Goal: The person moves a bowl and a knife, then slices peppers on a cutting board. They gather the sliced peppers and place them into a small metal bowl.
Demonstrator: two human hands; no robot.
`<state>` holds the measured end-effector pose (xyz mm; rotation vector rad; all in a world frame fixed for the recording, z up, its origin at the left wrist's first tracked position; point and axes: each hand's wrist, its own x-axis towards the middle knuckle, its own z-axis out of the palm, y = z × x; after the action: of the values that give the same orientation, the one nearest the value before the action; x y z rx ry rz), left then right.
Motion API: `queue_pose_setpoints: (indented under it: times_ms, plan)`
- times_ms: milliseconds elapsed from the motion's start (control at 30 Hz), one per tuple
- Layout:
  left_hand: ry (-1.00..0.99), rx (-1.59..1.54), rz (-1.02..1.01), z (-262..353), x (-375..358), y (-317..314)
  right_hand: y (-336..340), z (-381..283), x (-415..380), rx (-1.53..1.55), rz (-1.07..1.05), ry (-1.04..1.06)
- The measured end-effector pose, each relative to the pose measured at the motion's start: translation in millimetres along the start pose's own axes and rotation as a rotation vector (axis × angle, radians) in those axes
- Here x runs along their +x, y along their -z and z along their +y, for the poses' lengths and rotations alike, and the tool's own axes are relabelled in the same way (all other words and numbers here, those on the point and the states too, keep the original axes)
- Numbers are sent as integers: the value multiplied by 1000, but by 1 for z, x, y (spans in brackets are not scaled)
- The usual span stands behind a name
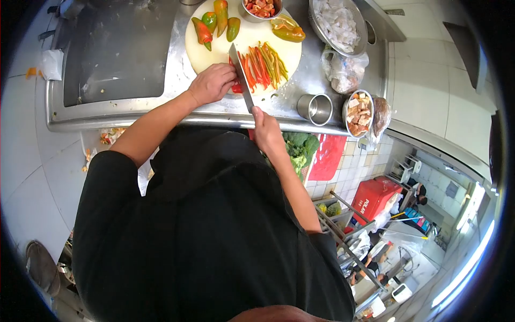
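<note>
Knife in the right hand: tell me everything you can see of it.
The knife has a long, broad, grey blade that looks like metal. Its handle is mostly hidden in the right hand, which grips it at the counter's near edge. The blade slants over the near part of the round board, tip pointing away and slightly left. Cut pepper strips lie to its right; the left hand is close on its left. Whether the edge touches the board is unclear.

The right hand grips a knife over a round cutting board, its blade between pepper strips and the left hand, whose bent fingers meet a red pepper piece. Whole peppers lie beyond. A steel cup stands on the counter.
</note>
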<state>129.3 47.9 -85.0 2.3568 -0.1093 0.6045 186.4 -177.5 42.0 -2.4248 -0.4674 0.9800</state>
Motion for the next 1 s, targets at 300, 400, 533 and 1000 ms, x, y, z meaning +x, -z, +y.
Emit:
queue_pose_setpoints:
  times_ms: [300,400,533,1000]
  plan:
    - [10,-27,53,-1,-2,-2,4,-1,-4,-17,-41,-72]
    - [2,-47,68,2,-3,-5,-13,0,9,37,-42,-109]
    - [-1,-131,45,5,-7,4,-14,-3,17,80,-36,-124]
    - [-7,-35,91,9,-5,-5,7,1,-6,127,-105,-213]
